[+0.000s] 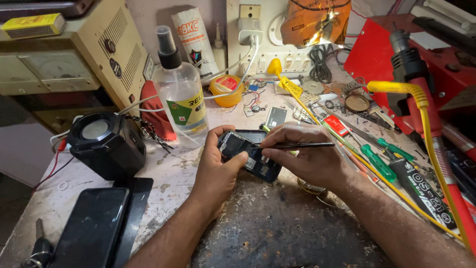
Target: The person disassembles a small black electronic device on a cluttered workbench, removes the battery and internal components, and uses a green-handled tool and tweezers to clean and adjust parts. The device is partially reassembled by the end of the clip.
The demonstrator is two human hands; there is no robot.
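My left hand [216, 166] is curled round the opened phone [250, 154], thumb pressed over its near edge, fingers wrapped behind, so it's clamped tight w/ the exposed insides facing up. My right hand [305, 156] is pinched shut on a thin dark tool [297, 145], prob. tweezers or a spudger, can't tell which, held nearly flat, its tip over the phone's middle. Both hands are close together, almost touching, at center frame, just above the worn dark mat [287, 228].

To do this bit well, I reckon: keep the left grip steady so the board doesn't rock, rest the right wrist on the bench for control, work the tip shallow and light, no prying vs. the parts around it. A slip could scratch the board.

Around me: clear spray bottle [181, 97] w/ black nozzle just above-left of the hands; small black speaker [106, 144] at left; another dark phone [91, 231] lying flat at lower left; yellow tub [226, 90] near top center; green-handled screwdrivers [384, 159] right of my right hand; yellow cable [426, 129] and red tool [424, 94] at the right edge.
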